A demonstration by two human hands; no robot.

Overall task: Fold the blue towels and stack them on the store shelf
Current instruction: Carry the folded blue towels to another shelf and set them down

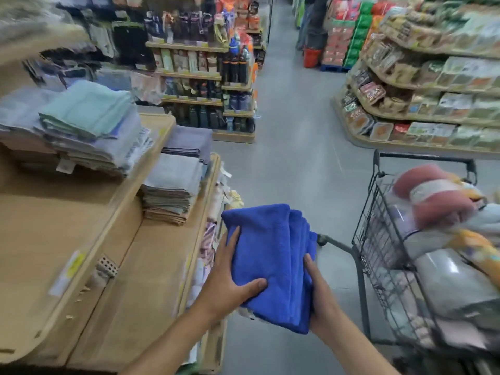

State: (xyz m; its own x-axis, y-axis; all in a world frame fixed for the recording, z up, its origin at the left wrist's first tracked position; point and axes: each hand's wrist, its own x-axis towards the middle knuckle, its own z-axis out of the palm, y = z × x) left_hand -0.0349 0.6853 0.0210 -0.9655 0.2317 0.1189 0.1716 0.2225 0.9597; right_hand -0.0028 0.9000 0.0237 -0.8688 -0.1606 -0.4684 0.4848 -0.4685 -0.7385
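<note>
Down front, the left hand (232,282) and right hand (320,296) grip opposite sides of the folded plush royal-blue microfibre towel (270,255), thumbs on top, holding it in mid-air beside the pale wooden store shelf (140,266); it looks soft, light and floppy, so it is probably best supported from underneath.

Retail shop interior, wood shelf (54,226) at left w/ stacks of folded towels (89,123), yellow label (75,263) on shelf edge, racks of bottles (235,63) top centre, packaged goods (457,104) on tiered shelving upper right, wire shopping cart (378,253) lower right, grey aisle floor (292,117) btwn.
</note>
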